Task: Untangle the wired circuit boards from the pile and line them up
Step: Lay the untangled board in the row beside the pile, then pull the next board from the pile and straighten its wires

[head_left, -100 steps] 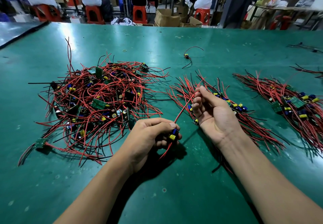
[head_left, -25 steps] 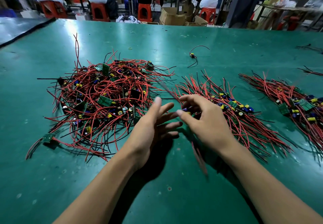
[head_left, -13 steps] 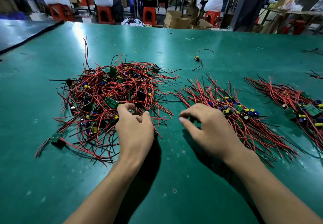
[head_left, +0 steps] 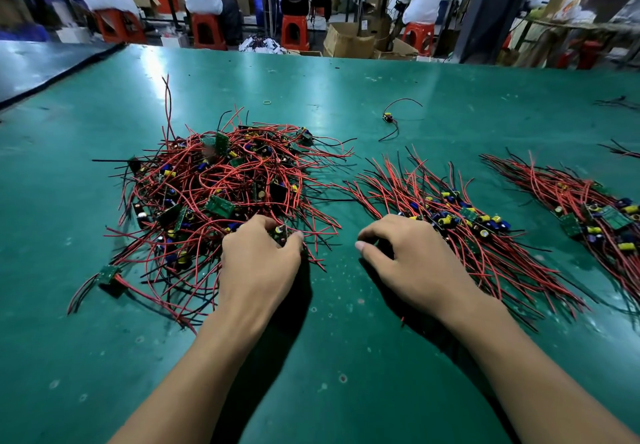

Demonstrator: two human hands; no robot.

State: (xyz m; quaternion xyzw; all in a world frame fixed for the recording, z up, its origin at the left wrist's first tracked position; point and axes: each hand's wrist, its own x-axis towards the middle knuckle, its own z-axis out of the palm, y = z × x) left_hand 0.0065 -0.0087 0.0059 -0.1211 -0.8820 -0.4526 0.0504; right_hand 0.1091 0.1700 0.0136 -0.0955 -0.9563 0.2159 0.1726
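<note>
A tangled pile (head_left: 221, 194) of small green circuit boards with red and black wires lies left of centre on the green table (head_left: 346, 357). My left hand (head_left: 258, 263) sits at the pile's near right edge, its thumb and fingers pinching one small board (head_left: 280, 233) with a yellow-topped part. A lined-up row of boards (head_left: 460, 222) stretches to the right, and my right hand (head_left: 408, 263) rests at its near left end, fingers loosely curled, thumb out, holding nothing that I can see. A second row (head_left: 588, 211) lies at the far right.
One stray board with black wires (head_left: 389, 118) lies farther back on the table, near a small rubber band (head_left: 267, 101). More loose wires (head_left: 620, 102) sit at the right edge. People on red stools and cardboard boxes stand beyond the table's far edge.
My left hand went from holding a board in front of me to reaching into the pile and pinching a board there. My right hand let go of the wires and settled beside the row.
</note>
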